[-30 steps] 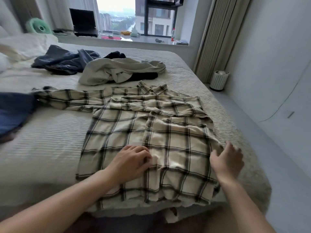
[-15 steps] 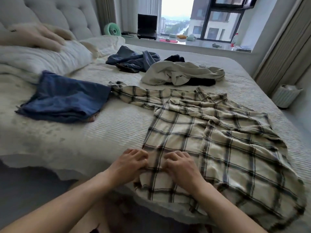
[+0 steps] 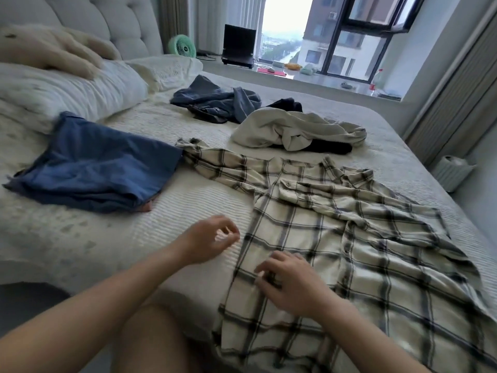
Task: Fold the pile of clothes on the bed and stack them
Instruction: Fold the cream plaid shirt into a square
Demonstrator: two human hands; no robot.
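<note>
On the near side of the bed (image 3: 188,200) we have the plaid shirt (image 3: 349,251) laid out flat, front up, its hem hanging a little over the mattress edge toward us and one sleeve (image 3: 215,162) stretched out to the left. Our right hand (image 3: 290,281) rests on the shirt's left-hand panel near the hem, fingers curled and seemingly pinching the cloth (motion blur keeps us from being sure how much it holds). Our left hand (image 3: 209,238) hovers just beside the shirt's left edge, over bare bedspread, fingers loosely curled and gripping nothing.

We judge the shirt is spread like this so its side can be folded inward, with the right hand anchoring or gathering the edge for that.

The outstretched sleeve ends just beside the folded blue garment (image 3: 99,170), which looks like the start of the stack. Between that blue piece and the shirt lies a stretch of open bedspread, enough room for the left hand to work. Farther back, well apart from the shirt's body, wait a cream garment (image 3: 290,127) lying on something black, and a dark blue heap (image 3: 215,103), all unfolded. The shirt's right side runs close to the bed's far edge.
</note>
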